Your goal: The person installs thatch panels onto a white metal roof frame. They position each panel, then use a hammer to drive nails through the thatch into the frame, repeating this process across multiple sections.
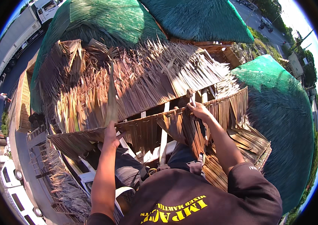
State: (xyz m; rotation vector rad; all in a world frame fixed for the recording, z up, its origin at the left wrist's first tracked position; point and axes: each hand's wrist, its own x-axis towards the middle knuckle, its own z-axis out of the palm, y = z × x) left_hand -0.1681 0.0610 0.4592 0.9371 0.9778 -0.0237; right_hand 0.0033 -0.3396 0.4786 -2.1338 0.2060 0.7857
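A long brown palm-thatch panel (144,129) stretches across the open roof frame in front of me. My left hand (111,135) is closed on its upper edge, left of the middle; some of the fingers are hidden behind it. A long dry leaf strip (111,97) stands up just beyond that hand. Farther right, my right hand (199,111) wraps round the handle of a hammer (190,94), whose head points up and away from me. That hand is right at the panel's top edge. Pale wooden rafters (163,144) show through the gap beneath and behind the panel.
Laid thatch (136,88) covers the slope beyond. Loose thatch panels (247,144) lie at my right. Green netted roofs (279,86) rise behind and to the right. A wooden ladder-like frame (39,150) stands at left above a road, with a truck (22,35) and white vehicles below.
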